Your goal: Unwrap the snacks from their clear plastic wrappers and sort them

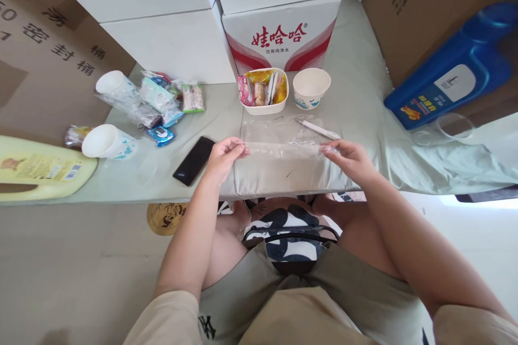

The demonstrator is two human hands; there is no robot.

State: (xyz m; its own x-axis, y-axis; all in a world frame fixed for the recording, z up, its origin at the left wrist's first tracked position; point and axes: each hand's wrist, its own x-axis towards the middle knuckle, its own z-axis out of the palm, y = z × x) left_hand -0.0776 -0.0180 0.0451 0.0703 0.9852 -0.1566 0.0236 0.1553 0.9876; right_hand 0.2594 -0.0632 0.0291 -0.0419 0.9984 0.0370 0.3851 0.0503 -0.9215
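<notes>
A clear plastic bag (279, 137) lies flat on the pale green table cover (356, 102) in front of me. My left hand (224, 155) pinches the bag's near edge at its left end. My right hand (348, 156) pinches the same edge at its right end, so the edge is stretched between both hands. Just beyond the bag stand a white rectangular bowl of wrapped snacks (265, 90) and an empty white paper bowl (311, 87). A thin white pen-like tool (318, 129) lies by the bag's far right corner.
A black phone (194, 160) lies left of my left hand. Further left are two paper cups (106, 142), loose snack packets (162, 99) and a yellow jug (36, 167). A blue jug (457, 70) and cardboard boxes stand at right; white cartons (283, 32) line the back.
</notes>
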